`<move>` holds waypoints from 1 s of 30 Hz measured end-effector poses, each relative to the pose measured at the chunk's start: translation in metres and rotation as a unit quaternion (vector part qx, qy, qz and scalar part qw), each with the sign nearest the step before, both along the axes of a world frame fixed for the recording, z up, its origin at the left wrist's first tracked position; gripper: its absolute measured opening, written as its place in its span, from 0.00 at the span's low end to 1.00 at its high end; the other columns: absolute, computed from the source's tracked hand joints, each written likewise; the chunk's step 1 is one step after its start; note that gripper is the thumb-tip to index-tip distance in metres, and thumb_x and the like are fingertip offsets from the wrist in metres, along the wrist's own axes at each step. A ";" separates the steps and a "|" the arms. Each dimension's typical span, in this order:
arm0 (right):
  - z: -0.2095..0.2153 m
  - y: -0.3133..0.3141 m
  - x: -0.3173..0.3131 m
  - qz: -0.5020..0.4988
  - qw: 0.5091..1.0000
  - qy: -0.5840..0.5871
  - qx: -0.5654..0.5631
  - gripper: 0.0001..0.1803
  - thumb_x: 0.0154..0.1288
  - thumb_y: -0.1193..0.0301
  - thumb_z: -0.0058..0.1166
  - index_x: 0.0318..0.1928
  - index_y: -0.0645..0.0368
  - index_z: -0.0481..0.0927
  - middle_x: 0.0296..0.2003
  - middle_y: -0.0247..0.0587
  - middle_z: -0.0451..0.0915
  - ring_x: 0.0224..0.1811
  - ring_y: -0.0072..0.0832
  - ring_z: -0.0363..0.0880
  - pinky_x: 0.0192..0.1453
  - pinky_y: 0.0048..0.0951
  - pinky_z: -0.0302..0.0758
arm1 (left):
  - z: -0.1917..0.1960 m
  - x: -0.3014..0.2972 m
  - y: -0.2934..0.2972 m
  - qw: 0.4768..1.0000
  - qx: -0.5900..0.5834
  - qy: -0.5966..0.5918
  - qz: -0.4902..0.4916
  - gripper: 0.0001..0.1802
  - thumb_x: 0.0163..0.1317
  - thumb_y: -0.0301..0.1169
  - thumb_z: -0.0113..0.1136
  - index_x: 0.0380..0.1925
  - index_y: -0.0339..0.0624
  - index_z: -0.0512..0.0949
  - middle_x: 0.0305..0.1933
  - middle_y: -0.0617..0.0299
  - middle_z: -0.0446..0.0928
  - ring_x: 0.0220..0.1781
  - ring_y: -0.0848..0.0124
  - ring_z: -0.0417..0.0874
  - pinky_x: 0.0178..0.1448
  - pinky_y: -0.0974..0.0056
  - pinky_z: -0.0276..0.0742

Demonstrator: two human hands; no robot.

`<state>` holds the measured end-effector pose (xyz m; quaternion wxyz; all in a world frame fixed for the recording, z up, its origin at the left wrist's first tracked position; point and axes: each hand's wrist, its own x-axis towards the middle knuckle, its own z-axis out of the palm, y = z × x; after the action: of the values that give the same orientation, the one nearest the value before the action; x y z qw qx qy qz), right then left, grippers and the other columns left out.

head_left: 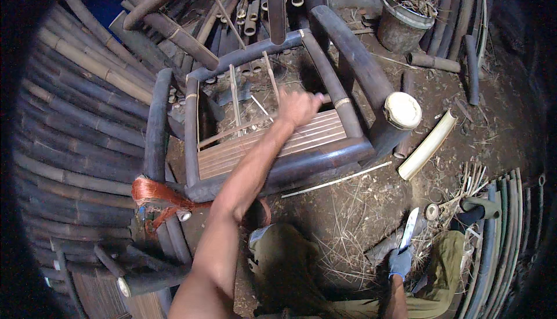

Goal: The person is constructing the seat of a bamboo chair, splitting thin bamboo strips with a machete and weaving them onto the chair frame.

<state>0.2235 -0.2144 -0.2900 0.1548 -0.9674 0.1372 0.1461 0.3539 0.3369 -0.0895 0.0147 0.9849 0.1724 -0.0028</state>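
A dark bamboo chair frame stands in front of me. Pale bamboo slats lie side by side across the near part of its seat. My left hand, bare, reaches over them with its fingers closed on a loose bamboo strip. That strip runs crosswise just beyond the laid slats; the fingers hide part of it. Two thin bamboo supports run front to back under the seat. Low at the right, my right hand, in a grey-blue glove, is wrapped round a knife whose long blade points up and away.
Bundled orange twine hangs at the frame's near left corner. Stacked bamboo poles fill the left side. A bucket of shavings stands far right. A split bamboo piece and a thin strip lie on the littered dirt floor.
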 end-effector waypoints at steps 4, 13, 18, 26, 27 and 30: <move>0.040 0.007 0.008 0.086 0.990 -0.063 -0.092 0.42 0.61 0.60 0.60 0.71 0.64 0.56 0.62 0.63 0.70 0.58 0.56 0.74 0.59 0.48 0.74 | 0.012 -0.045 -0.022 0.987 -0.102 -0.120 -0.033 0.28 0.72 0.51 0.44 0.50 0.40 0.81 0.48 0.43 0.82 0.55 0.48 0.80 0.73 0.36 0.53; 0.219 0.203 0.027 0.369 0.857 -0.287 0.215 0.26 0.61 0.74 0.59 0.60 0.63 0.73 0.51 0.54 0.77 0.54 0.48 0.75 0.63 0.44 0.70 | -0.016 -0.222 0.092 0.952 0.112 -0.150 0.241 0.30 0.71 0.52 0.47 0.58 0.38 0.75 0.65 0.44 0.71 0.69 0.48 0.68 0.72 0.43 0.58; 0.247 0.328 0.060 0.453 0.785 -0.363 0.216 0.26 0.59 0.62 0.64 0.53 0.66 0.75 0.42 0.58 0.78 0.50 0.52 0.75 0.57 0.48 0.69 | 0.029 -0.240 0.089 0.970 -0.108 0.021 0.216 0.29 0.70 0.53 0.47 0.49 0.38 0.82 0.58 0.46 0.78 0.64 0.52 0.75 0.73 0.41 0.57; 0.252 0.386 0.084 0.571 0.774 -0.144 0.234 0.18 0.68 0.59 0.55 0.37 0.64 0.80 0.37 0.49 0.81 0.43 0.46 0.78 0.50 0.44 0.72 | 0.011 -0.200 0.041 0.948 -0.116 -0.294 -0.046 0.35 0.56 0.36 0.67 0.64 0.39 0.69 0.68 0.45 0.67 0.69 0.52 0.70 0.76 0.48 0.57; 0.278 0.383 0.083 0.578 0.764 -0.085 0.274 0.17 0.69 0.61 0.54 0.37 0.64 0.80 0.36 0.48 0.81 0.43 0.43 0.79 0.51 0.43 0.73 | 0.011 -0.184 0.029 0.920 -0.210 -0.309 -0.122 0.40 0.54 0.34 0.68 0.67 0.39 0.66 0.71 0.45 0.64 0.70 0.52 0.69 0.76 0.50 0.58; 0.364 0.377 0.080 0.561 0.736 -0.054 0.374 0.11 0.68 0.67 0.59 0.42 0.63 0.83 0.35 0.41 0.82 0.40 0.28 0.80 0.49 0.32 0.76 | 0.025 -0.151 0.005 0.878 -0.346 -0.311 -0.111 0.28 0.58 0.30 0.63 0.61 0.39 0.73 0.56 0.41 0.77 0.59 0.53 0.80 0.63 0.52 0.74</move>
<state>0.3032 0.1631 0.0740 0.4014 -0.7392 -0.5051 0.1934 0.2031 0.3414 -0.0648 0.4067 0.8800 0.0366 0.2425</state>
